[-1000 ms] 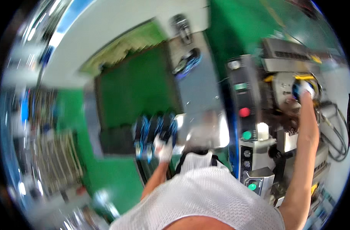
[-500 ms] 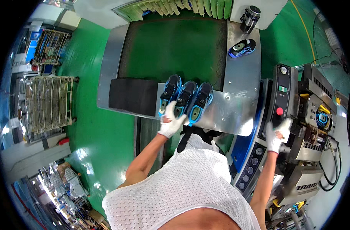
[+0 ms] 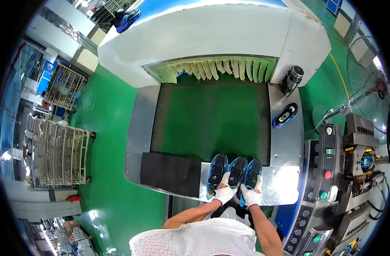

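Reference: 12 o'clock is straight ahead of the person. Both forearms extend from 6 o'clock. The left hand (image 3: 225,194), gloved in white, angles toward 1 o'clock; its fingers meet the heel of the middle shoe (image 3: 237,167), beside the left shoe (image 3: 218,165). Whether it grips or only touches cannot be determined. The right hand (image 3: 251,195), also gloved, points toward 12 o'clock, digits closed around the heel of the right shoe (image 3: 253,169). All three black-and-blue shoes stand side by side, toes at 12 o'clock, on the metal ledge (image 3: 280,181). Relative to the left hand, the left shoe lies at 11 o'clock and a black mat (image 3: 171,173) at 10 o'clock.
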Tool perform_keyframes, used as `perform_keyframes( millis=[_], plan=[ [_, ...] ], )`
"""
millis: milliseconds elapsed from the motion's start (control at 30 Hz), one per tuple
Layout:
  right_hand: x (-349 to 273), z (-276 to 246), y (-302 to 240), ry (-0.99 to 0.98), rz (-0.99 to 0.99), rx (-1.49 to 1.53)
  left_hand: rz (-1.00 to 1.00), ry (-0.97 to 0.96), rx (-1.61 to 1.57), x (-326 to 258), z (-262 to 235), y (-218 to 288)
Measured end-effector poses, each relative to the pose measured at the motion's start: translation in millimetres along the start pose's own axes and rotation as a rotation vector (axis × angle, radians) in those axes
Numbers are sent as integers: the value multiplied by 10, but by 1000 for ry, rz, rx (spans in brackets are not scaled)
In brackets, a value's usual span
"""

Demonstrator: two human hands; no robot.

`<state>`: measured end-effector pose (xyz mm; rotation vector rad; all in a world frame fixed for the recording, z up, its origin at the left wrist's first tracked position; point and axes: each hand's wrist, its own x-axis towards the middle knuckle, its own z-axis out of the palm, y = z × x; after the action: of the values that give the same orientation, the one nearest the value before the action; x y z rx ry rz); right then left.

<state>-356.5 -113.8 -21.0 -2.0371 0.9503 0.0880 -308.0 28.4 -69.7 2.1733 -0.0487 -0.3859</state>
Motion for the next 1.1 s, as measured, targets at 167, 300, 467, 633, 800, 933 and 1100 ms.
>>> perform_keyframes(
  millis=[167,300,467,633,800,933,1100],
  plan=[
    [381,-140,460,114,231,171,-239,-258,128,342,-587,735],
    [-161,-1098,195,190,543,794,-88,-439,182,563,-696,1309],
    [-1440,-1286,630,632,574,1289,64,-815,359,259,-375,2161],
    [-2775,-1421,524,978,503,1426,598,-1339,158,-943,366,2423],
    [-4062,-659,809,1576,440,1570,860,-1631,413,-2644,362,2337],
    [-5241,-501,529,2170,389,1454,884,-2018,474,-4007,341,2402],
    [-6656,-205,495,2514,1189,1308,950,-2450,235,-5853,380,2307]
  ],
)
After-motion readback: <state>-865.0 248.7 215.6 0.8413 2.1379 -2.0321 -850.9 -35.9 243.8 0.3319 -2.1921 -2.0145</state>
